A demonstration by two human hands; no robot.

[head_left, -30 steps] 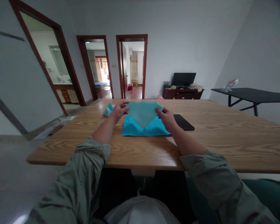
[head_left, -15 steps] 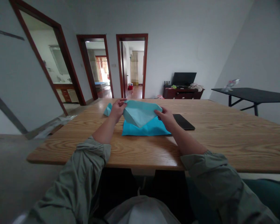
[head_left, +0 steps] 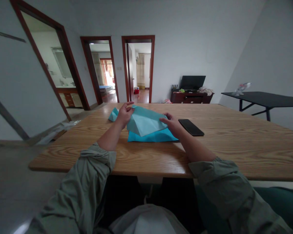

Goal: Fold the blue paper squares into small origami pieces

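Between my two hands is a folded sheet of light blue paper (head_left: pixel 146 122), tilted above the table with a pointed lower edge. My left hand (head_left: pixel 124 114) pinches its upper left corner, index finger reaching past the edge. At its right edge, my right hand (head_left: pixel 172 123) grips the paper with thumb and fingers. Beneath it a brighter blue sheet (head_left: pixel 152 136) lies flat on the table, partly covered by the held paper. Just left of my left hand stands a small folded light blue paper piece (head_left: pixel 113 114).
A black phone (head_left: pixel 191 127) lies on the wooden table (head_left: pixel 234 146), right of my right hand. Beyond the table are a TV (head_left: pixel 192 83) on a dark cabinet and a black folding table (head_left: pixel 266 98) at the right.
The light blue paper has tilted, its right side coming lower and its lower point shifting left. My right hand has dropped slightly and its fingers have shifted on the edge.
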